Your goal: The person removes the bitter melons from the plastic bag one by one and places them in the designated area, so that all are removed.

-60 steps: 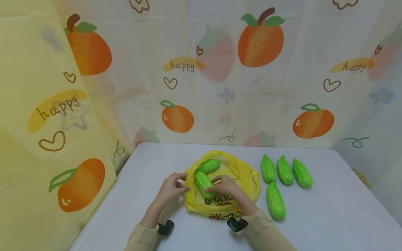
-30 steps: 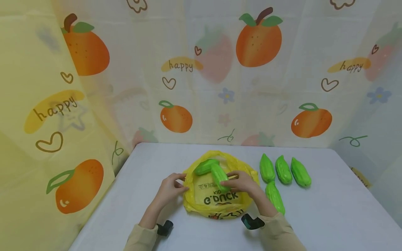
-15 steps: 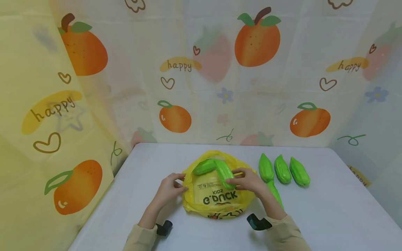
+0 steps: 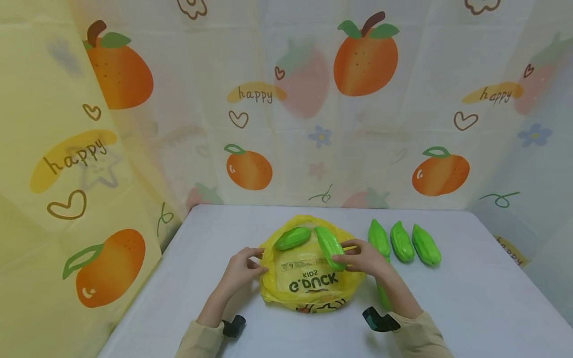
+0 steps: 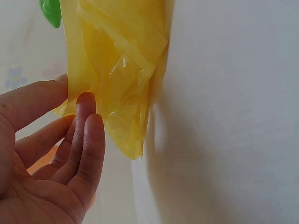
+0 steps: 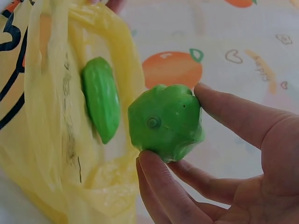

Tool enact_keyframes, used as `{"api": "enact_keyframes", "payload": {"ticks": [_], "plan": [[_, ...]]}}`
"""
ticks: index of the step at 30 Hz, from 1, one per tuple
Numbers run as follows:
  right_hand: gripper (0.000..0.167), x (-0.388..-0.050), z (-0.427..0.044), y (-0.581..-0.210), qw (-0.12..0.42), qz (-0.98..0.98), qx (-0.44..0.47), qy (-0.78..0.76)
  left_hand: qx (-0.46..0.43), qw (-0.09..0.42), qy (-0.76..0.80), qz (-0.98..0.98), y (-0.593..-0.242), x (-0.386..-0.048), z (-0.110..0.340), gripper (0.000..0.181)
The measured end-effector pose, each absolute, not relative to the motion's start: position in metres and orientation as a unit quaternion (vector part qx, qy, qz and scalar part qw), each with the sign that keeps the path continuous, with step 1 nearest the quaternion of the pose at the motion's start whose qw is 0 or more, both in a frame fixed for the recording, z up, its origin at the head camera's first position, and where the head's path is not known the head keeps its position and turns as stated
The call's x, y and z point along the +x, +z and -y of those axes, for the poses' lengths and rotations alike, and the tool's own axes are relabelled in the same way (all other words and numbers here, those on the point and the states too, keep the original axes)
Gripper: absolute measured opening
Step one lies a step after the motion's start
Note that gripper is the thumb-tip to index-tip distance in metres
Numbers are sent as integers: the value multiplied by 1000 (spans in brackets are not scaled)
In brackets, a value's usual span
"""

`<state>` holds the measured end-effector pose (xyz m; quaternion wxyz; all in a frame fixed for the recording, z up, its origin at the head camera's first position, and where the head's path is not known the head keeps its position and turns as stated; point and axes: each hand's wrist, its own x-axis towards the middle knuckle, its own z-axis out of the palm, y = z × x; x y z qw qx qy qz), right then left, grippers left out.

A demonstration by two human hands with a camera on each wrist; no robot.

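Thumb and fingers of my right hand [image 4: 366, 259] hold a ridged green bitter melon [image 4: 329, 243] over the right part of a yellow plastic bag [image 4: 353, 291]. In the right wrist view this bitter melon [image 6: 163, 122] shows its blunt end, with a small stub in the middle. A second bitter melon [image 4: 293, 238] lies inside the bag's wide mouth, at the back left. At the bag's left rim, my left hand [image 4: 240, 271] pinches the thin plastic. The left wrist view shows the bag's edge [image 5: 112, 70] between thumb and fingers.
On the white table [image 4: 470, 298], right of the bag, three bitter melons [image 4: 426, 245] lie in a row. Another bitter melon [image 4: 383, 297] lies nearer, partly hidden behind my right forearm. A fruit-printed cloth [image 4: 295, 139] hangs behind and on both sides.
My right hand has carried the bitter melon rightward across the bag, away from the one lying inside. The print on the bag is now uncovered. My left hand stays at the rim.
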<state>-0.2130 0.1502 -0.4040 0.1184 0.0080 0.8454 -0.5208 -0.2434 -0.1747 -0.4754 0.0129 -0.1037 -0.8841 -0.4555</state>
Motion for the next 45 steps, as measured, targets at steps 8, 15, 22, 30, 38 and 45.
{"api": "enact_keyframes", "payload": {"ticks": [8, 15, 22, 30, 38, 45], "plan": [[70, -207, -164, -400, 128, -838, 13, -531, -105, 9, -447, 888, -477, -243, 176, 48], [74, -202, -176, -397, 118, -849, 22, -515, -104, 9, -453, 885, -478, -243, 176, 48], [75, -199, -187, -393, 108, -853, 21, -510, -103, 9, -451, 887, -479, -243, 175, 48], [77, -198, -199, -394, 107, -858, 23, -502, -97, 6, -452, 887, -477, -244, 174, 49], [78, -197, -214, -397, 107, -854, 28, -509, -98, 4, -449, 888, -477, -244, 174, 49], [78, -194, -230, -398, 107, -855, 23, -506, -101, 8, -448, 888, -477, -245, 174, 49]]}}
